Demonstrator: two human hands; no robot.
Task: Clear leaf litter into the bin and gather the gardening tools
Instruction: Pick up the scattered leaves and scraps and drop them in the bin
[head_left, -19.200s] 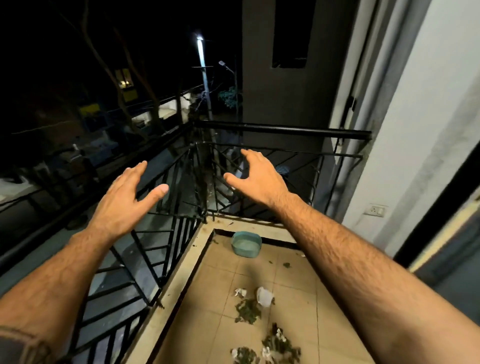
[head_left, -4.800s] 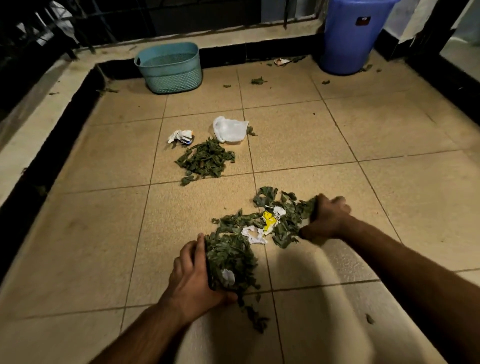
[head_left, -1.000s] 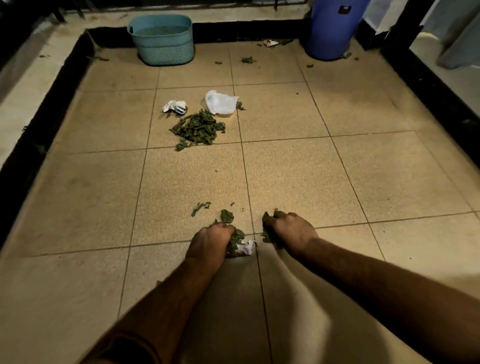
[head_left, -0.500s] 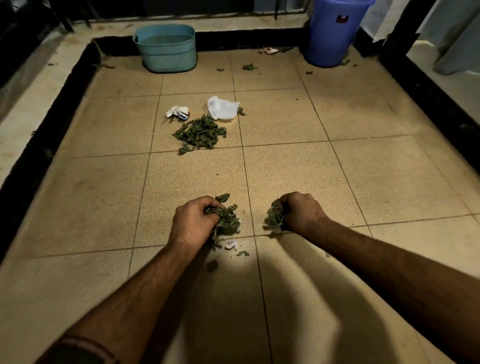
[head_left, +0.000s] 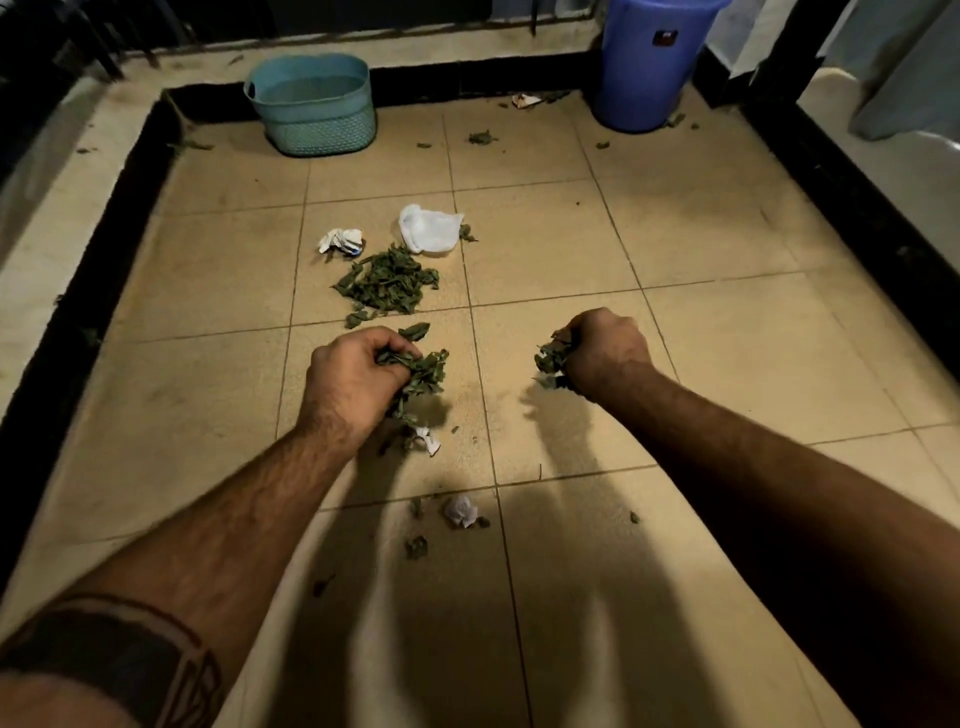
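Lifting up off the floor, both hands had risen since half a second before, when they were low by the tiles. The left hand (head_left: 358, 376) was squeezed tight around a bunch of green leaves (head_left: 418, 371). The right hand (head_left: 605, 345) was squeezed tight around a smaller bunch (head_left: 551, 358). A few bits had dropped and lay below: a white paper scrap (head_left: 428, 441), a crumpled paper ball (head_left: 460, 512) and some small leaf crumbs (head_left: 415, 546).

That looked like the near pile was mostly picked up, and the leaves could now go to a bin. The blue bin (head_left: 647, 62) stood far off in the right corner, well apart from the hands. A teal basket (head_left: 314, 104) stood by the far wall.

More mess was left. Another leaf pile (head_left: 387, 283) lay ahead on the tan tiled floor (head_left: 727, 338), just beside a white plastic bag (head_left: 430, 228) and a crumpled wrapper (head_left: 342, 240). Loose leaves dotted the tiles near the blue bin. A black border (head_left: 78, 332) ran round the floor. No garden tools showed.
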